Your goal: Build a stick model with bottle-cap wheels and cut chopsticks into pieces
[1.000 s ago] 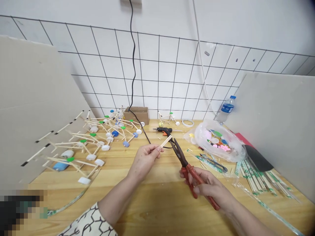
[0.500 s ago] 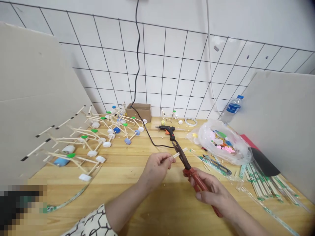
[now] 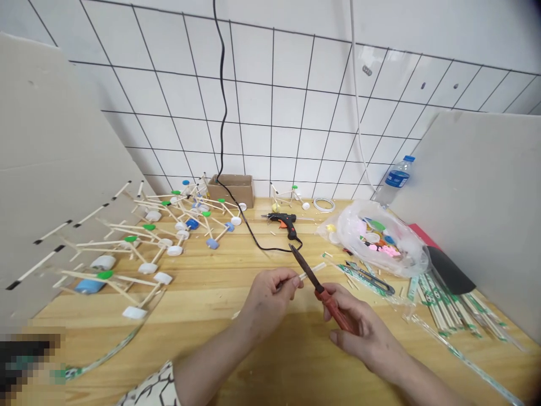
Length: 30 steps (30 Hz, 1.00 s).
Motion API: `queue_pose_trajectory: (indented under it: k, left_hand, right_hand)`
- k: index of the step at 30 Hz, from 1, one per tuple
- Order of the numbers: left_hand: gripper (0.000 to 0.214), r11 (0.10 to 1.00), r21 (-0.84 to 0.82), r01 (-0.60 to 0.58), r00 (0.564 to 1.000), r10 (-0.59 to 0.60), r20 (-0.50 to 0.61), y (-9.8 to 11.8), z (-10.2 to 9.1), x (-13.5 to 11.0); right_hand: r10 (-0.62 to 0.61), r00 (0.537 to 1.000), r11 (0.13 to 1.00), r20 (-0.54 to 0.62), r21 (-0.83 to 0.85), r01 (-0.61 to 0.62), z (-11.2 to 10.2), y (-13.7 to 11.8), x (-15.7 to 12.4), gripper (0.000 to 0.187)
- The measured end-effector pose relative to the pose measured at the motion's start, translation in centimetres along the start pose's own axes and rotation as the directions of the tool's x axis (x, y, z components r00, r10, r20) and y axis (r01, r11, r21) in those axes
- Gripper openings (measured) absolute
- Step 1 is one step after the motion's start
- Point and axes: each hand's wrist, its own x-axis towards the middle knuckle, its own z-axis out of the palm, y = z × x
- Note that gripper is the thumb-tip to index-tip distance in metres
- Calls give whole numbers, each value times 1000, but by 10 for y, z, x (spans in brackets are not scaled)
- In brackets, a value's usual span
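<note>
Your left hand (image 3: 270, 304) is closed, pinching a thin wooden stick (image 3: 313, 272) between thumb and fingers. Your right hand (image 3: 359, 330) is wrapped around red-handled long-nose pliers (image 3: 333, 307), their dark nose right beside the stick. Beyond them on the wooden table (image 3: 211, 282), a hot glue gun (image 3: 284, 223) lies ahead, a plastic bag (image 3: 380, 239) of colored pieces sits right, and stick-and-cap frames (image 3: 147, 248) spread left, before a cardboard box (image 3: 230, 190).

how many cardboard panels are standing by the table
2: the left cardboard panel along the left side of the wooden table, and the right cardboard panel along its right side.
</note>
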Motion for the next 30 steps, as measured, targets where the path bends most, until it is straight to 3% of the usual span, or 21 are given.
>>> queue_pose_trajectory:
  k: [30]
  left_hand:
    - [27,999,13,34,999,-35,26,-10,3,5]
  right_hand:
    - [-75,996,987,-52,-147,66,6,4,6,14]
